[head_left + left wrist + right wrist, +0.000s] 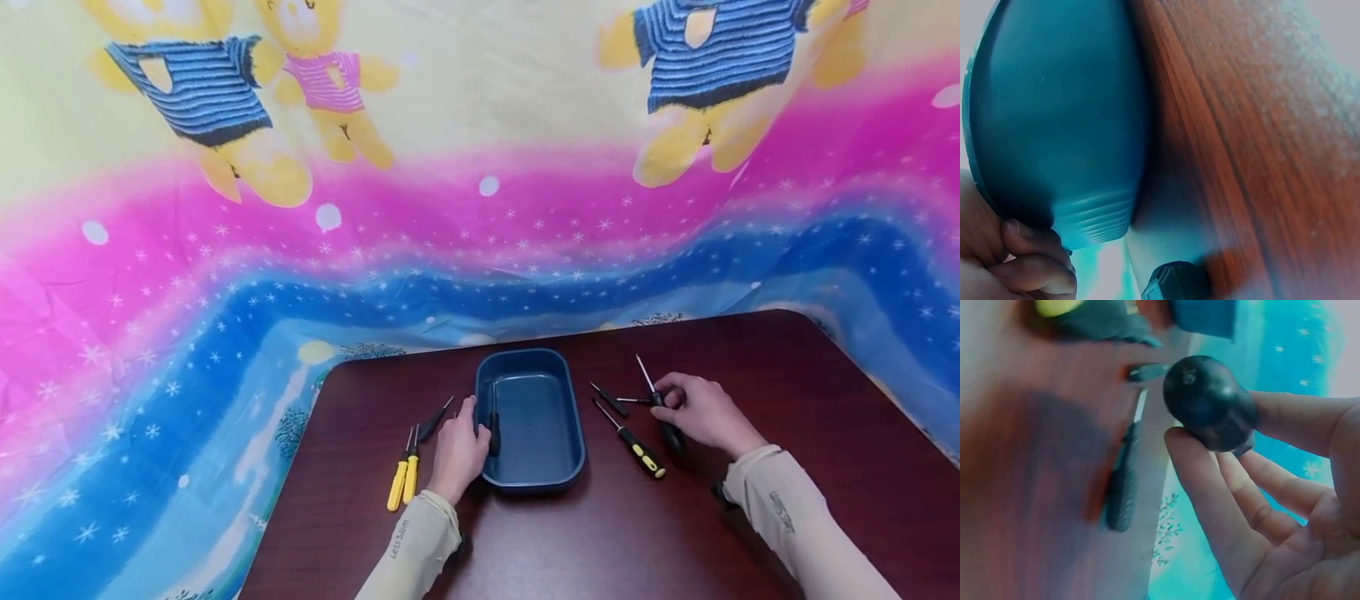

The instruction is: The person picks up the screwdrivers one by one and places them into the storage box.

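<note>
A dark blue rectangular box stands on the table. My left hand grips its left wall, fingers outside; in the left wrist view the curled fingers lie against the box side. Inside, along that left wall, lies a black screwdriver. To the right of the box, my right hand pinches the black handle of a screwdriver between thumb and fingers, its shaft pointing away and up. Near that hand lie a yellow-and-black screwdriver, a small black screwdriver and another black-handled screwdriver.
Left of the box lie two yellow-handled screwdrivers and a black one. The dark red-brown table has its far edge just behind the box. A patterned cloth with bears hangs behind.
</note>
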`<state>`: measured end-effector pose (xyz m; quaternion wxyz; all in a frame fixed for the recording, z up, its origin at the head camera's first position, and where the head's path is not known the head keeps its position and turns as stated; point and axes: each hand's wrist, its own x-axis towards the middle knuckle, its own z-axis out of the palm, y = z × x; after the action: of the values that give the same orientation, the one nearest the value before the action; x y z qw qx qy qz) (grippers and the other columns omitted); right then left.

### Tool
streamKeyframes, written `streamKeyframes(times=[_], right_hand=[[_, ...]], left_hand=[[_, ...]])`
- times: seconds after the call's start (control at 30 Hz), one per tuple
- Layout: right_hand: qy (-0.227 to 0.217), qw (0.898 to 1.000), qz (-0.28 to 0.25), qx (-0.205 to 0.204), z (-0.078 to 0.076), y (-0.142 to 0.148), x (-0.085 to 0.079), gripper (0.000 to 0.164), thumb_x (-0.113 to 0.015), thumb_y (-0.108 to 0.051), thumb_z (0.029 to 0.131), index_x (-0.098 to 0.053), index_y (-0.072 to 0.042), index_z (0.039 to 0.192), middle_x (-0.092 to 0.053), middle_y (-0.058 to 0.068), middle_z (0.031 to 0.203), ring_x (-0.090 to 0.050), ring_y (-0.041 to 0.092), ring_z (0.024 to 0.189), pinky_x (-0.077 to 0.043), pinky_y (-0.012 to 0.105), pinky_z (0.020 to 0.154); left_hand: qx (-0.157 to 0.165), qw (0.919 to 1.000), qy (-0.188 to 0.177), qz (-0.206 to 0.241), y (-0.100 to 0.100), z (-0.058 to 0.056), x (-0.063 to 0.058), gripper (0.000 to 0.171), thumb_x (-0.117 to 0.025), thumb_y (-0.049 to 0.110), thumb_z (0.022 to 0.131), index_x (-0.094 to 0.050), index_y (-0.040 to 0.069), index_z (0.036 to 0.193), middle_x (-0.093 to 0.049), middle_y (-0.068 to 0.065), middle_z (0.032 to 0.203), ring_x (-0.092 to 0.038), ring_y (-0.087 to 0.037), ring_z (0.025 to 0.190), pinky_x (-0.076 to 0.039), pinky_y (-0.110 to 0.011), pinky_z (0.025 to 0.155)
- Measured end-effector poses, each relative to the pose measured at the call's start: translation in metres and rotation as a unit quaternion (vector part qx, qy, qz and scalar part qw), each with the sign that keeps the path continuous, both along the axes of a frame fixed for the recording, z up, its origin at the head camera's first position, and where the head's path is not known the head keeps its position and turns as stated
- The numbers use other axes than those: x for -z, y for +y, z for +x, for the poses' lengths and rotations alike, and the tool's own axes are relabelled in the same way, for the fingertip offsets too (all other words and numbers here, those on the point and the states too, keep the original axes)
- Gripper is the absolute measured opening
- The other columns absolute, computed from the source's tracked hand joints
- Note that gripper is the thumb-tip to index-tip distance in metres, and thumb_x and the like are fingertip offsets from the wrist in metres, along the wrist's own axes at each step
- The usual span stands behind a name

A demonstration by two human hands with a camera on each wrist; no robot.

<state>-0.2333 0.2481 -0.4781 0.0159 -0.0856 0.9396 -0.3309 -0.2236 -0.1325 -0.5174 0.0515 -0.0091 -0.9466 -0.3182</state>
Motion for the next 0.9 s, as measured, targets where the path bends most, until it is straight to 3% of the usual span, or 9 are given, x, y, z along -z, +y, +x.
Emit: streamKeyframes(times=[0.13, 0.33, 0.47, 0.6, 0.9], right_hand=[[0.003, 1.000, -0.027, 0.010, -0.006, -0.007, -0.010, 0.036, -0.077, -0.019, 0.092, -0.067, 0.000, 0.122, -0.072, 0.008, 0.093, -0.064, 0.018, 0.079, -0.050, 0.035, 0.069], [-0.029, 0.994, -0.102, 0.023, -0.011, -0.019, -0.022, 0.044, -0.073, -0.019, 0.096, -0.061, 0.001, 0.133, -0.071, 0.016, 0.103, -0.068, 0.020, 0.079, -0.059, 0.038, 0.068], [-0.046, 0.987, -0.149, 0.025, -0.014, -0.026, -0.027, 0.046, -0.072, -0.019, 0.098, -0.058, 0.001, 0.137, -0.068, 0.021, 0.110, -0.071, 0.020, 0.080, -0.063, 0.042, 0.073], [-0.054, 0.981, -0.185, 0.029, -0.017, -0.035, -0.028, 0.048, -0.071, -0.020, 0.099, -0.056, 0.001, 0.139, -0.067, 0.023, 0.114, -0.072, 0.020, 0.084, -0.063, 0.042, 0.075], [-0.052, 0.977, -0.205, 0.028, -0.025, -0.054, -0.032, 0.047, -0.071, -0.019, 0.099, -0.057, 0.000, 0.139, -0.066, 0.023, 0.115, -0.071, 0.021, 0.088, -0.064, 0.039, 0.074]], left_hand=[[0.002, 1.0000, 0.001, -0.004, -0.002, -0.001, 0.001, 0.053, -0.061, 0.015, 0.102, -0.049, 0.004, 0.152, -0.067, -0.008, 0.084, -0.069, -0.021, 0.079, -0.061, -0.044, 0.086], [0.002, 0.9999, 0.003, -0.011, -0.002, -0.002, 0.001, 0.052, -0.062, 0.015, 0.102, -0.050, 0.005, 0.152, -0.068, -0.009, 0.083, -0.068, -0.021, 0.076, -0.060, -0.042, 0.080], [0.004, 0.9999, -0.002, -0.011, -0.001, -0.002, 0.000, 0.053, -0.061, 0.015, 0.102, -0.048, 0.005, 0.152, -0.057, -0.002, 0.068, -0.058, -0.014, 0.063, -0.057, -0.038, 0.072], [0.007, 0.9999, -0.006, -0.008, -0.001, -0.002, -0.001, 0.053, -0.060, 0.015, 0.103, -0.047, 0.005, 0.153, -0.053, 0.001, 0.064, -0.053, -0.011, 0.057, -0.056, -0.035, 0.069], [0.005, 0.9999, -0.008, -0.004, 0.000, -0.001, -0.002, 0.054, -0.060, 0.015, 0.103, -0.047, 0.005, 0.154, -0.053, 0.000, 0.065, -0.053, -0.011, 0.056, -0.057, -0.037, 0.071]])
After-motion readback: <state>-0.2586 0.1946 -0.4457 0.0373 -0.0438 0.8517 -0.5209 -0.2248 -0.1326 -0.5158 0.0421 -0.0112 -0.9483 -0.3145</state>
